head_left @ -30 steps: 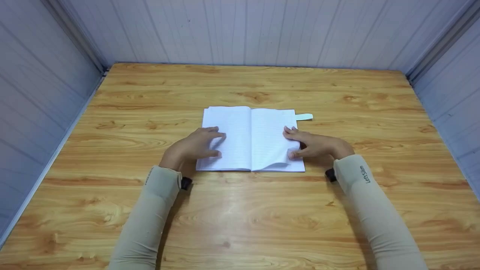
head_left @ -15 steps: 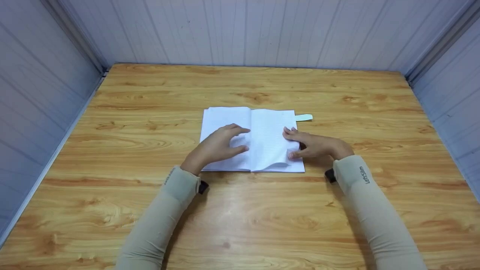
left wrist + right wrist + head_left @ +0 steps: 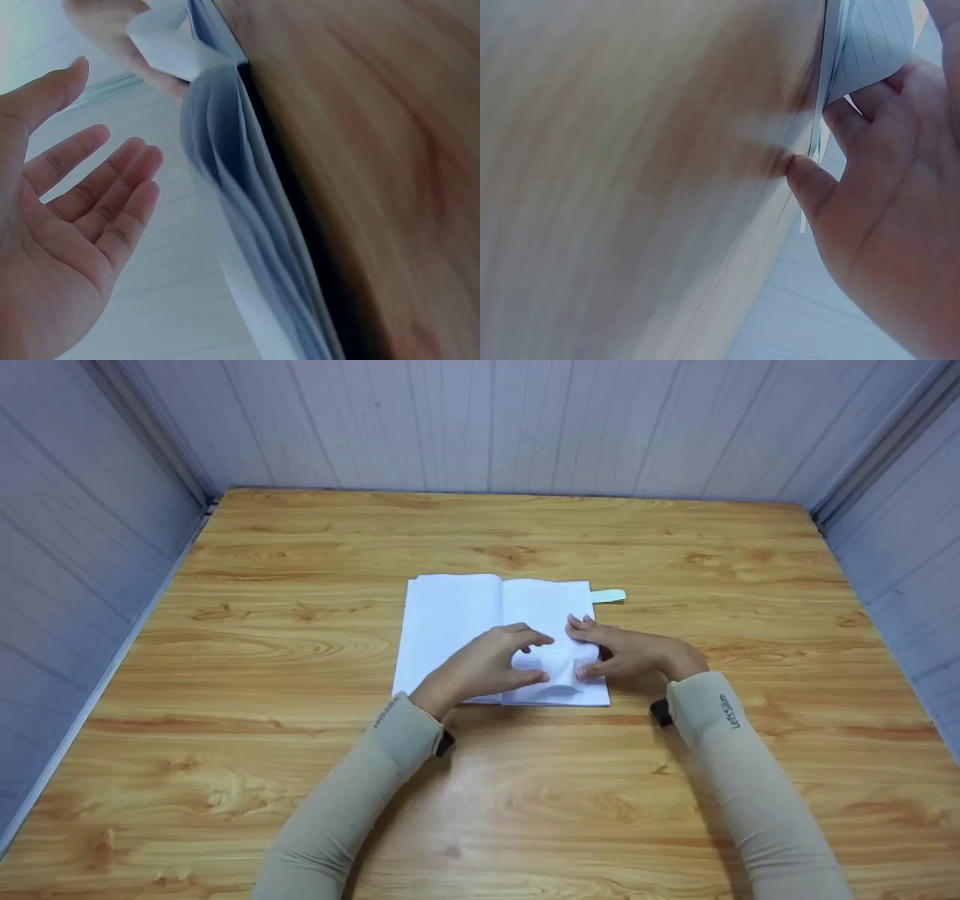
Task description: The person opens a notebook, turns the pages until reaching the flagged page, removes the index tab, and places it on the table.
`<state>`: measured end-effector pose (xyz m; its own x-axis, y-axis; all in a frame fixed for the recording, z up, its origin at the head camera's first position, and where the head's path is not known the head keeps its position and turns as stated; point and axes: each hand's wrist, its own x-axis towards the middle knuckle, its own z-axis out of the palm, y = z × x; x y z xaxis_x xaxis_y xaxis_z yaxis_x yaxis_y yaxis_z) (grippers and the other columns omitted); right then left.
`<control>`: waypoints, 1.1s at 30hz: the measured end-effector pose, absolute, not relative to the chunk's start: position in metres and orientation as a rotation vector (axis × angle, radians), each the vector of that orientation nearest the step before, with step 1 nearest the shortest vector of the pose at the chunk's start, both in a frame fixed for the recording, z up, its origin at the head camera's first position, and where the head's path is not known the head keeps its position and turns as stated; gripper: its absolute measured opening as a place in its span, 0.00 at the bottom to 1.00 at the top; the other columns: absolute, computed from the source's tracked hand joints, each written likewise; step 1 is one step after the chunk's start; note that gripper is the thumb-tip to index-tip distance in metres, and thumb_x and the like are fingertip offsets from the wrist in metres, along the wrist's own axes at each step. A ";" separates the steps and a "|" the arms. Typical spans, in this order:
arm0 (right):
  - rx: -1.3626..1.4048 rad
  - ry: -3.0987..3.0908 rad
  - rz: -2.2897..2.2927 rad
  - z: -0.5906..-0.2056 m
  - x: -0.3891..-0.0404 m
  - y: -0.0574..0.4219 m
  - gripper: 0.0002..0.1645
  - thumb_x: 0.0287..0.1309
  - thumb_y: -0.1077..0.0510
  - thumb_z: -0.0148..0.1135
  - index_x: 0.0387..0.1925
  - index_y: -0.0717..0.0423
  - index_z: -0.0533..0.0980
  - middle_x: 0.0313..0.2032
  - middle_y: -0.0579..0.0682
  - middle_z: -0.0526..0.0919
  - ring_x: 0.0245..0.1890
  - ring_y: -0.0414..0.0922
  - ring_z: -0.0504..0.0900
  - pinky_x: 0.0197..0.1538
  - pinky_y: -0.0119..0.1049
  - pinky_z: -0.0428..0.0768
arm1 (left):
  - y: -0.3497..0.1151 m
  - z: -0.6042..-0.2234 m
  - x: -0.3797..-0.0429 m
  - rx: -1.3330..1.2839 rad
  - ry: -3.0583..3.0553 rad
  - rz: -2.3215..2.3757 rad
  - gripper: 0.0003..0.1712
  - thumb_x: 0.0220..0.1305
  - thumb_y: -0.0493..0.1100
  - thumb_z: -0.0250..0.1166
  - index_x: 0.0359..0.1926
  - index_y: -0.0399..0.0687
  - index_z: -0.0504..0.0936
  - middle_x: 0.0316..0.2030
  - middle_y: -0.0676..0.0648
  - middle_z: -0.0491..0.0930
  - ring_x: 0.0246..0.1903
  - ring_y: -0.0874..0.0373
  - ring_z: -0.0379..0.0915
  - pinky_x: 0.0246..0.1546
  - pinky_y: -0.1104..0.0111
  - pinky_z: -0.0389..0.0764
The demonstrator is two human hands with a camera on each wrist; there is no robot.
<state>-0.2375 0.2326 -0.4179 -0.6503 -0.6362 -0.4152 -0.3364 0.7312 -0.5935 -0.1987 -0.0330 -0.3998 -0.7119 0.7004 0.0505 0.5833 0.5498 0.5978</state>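
Because the right hand (image 3: 634,649) apparently pinches its outer edge, a page (image 3: 561,678) bows up from the open notebook (image 3: 454,611) on the tabletop (image 3: 487,817); the left hand (image 3: 489,661) hovers nearby, its grip wide, holding nothing.

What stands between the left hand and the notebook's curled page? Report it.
Nothing visible: the left hand points toward the curled page of the notebook. The right hand is at the page's outer edge, not between them.
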 end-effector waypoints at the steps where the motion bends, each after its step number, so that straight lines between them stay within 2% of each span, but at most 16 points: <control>1: -0.734 2.310 -0.634 -0.418 -0.237 0.233 0.51 0.62 0.39 0.57 0.75 0.52 0.43 0.77 0.50 0.33 0.76 0.55 0.29 0.73 0.60 0.36 | -0.031 -0.400 -0.198 1.090 2.589 0.879 0.29 0.62 0.50 0.66 0.61 0.43 0.75 0.55 0.45 0.78 0.51 0.53 0.76 0.53 0.63 0.78; 13: -0.762 2.306 -0.643 -0.417 -0.236 0.233 0.51 0.63 0.39 0.57 0.75 0.55 0.44 0.77 0.51 0.34 0.76 0.55 0.29 0.73 0.60 0.37 | -0.010 -0.406 -0.197 1.134 2.537 0.785 0.27 0.60 0.48 0.68 0.60 0.45 0.77 0.55 0.47 0.79 0.52 0.56 0.76 0.56 0.65 0.77; 23: -0.759 2.301 -0.635 -0.417 -0.238 0.232 0.51 0.63 0.39 0.57 0.75 0.54 0.44 0.77 0.50 0.33 0.76 0.53 0.29 0.74 0.58 0.37 | -0.004 -0.407 -0.199 1.149 2.504 0.788 0.22 0.60 0.43 0.68 0.56 0.46 0.81 0.52 0.46 0.81 0.50 0.55 0.78 0.53 0.67 0.78; 33: -0.792 2.303 -0.661 -0.418 -0.236 0.234 0.50 0.64 0.42 0.57 0.75 0.57 0.44 0.76 0.53 0.34 0.76 0.56 0.29 0.73 0.59 0.37 | -0.005 -0.408 -0.200 1.164 2.490 0.785 0.18 0.62 0.39 0.66 0.53 0.43 0.83 0.50 0.45 0.83 0.48 0.55 0.80 0.51 0.67 0.79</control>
